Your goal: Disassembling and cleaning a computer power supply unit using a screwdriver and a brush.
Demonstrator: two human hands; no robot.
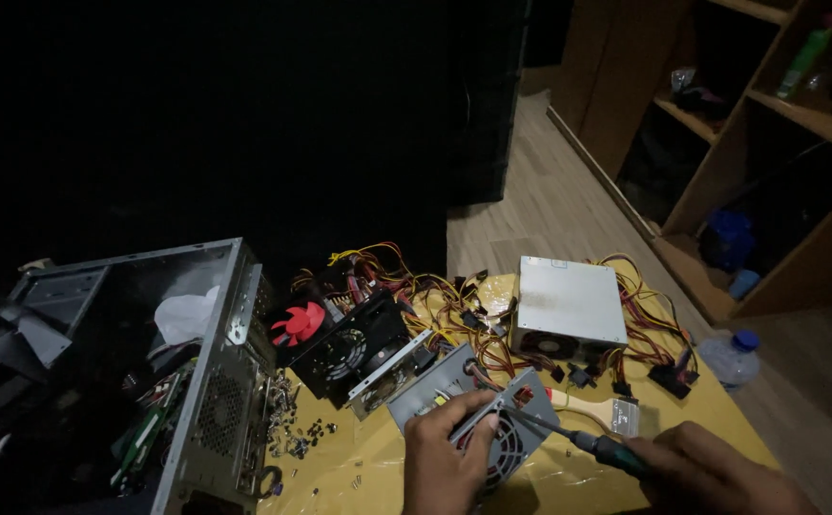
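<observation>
My left hand (442, 458) rests on a grey power supply unit (473, 405) with a round fan grille, holding it down on the yellow table (368, 467). My right hand (712, 472) grips a screwdriver (578, 441) with a dark green handle; its thin shaft points left, tip at the power supply's top near my left fingers. Bundles of yellow, red and black cables (454, 305) run from the unit.
An open grey computer case (197, 381) lies at left, with small screws (297, 434) scattered beside it. A red fan (298, 322), a black power supply (354, 348), a second silver power supply (569, 300), a paintbrush (607, 410) and a plastic bottle (733, 358) lie around. Wooden shelves (769, 124) stand at right.
</observation>
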